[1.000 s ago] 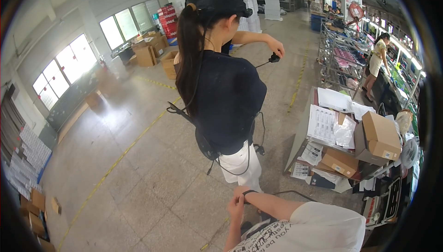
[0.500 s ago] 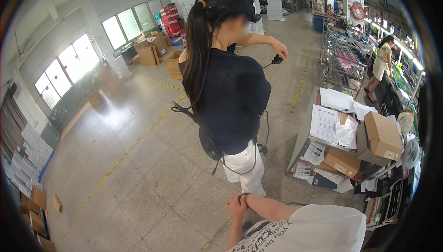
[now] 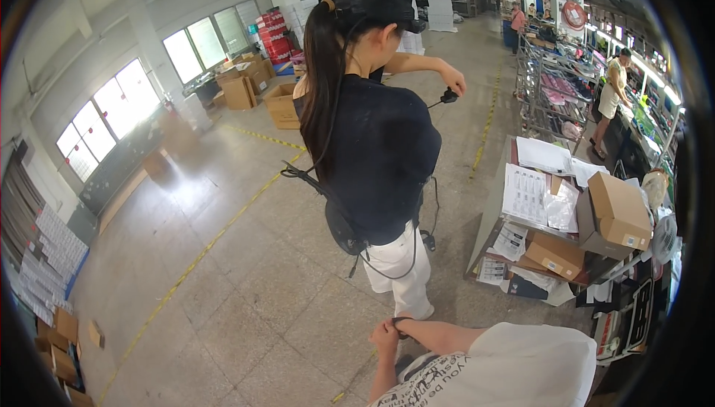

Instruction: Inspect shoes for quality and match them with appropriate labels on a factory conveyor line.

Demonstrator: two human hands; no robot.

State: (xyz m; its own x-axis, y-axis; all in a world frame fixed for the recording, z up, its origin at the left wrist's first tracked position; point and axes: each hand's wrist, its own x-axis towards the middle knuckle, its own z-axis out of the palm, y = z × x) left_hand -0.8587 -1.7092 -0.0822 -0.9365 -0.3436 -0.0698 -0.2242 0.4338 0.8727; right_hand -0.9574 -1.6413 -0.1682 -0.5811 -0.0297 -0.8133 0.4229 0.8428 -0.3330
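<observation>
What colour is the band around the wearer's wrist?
Black: a thin band around the right wrist, which the left hand touches. It shows in the head view.

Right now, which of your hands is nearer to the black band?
Right. The black band circles that wrist, just behind the right hand. The left hand, entering from below, meets it beside the band; actual contact is unclear.

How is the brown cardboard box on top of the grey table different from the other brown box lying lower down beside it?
The upper brown cardboard box is taller and sits on the grey table's top, its flap raised. The lower brown cardboard box is flatter, shut, and rests a level below, beside white papers. Both are plain brown and bear small labels.
</observation>
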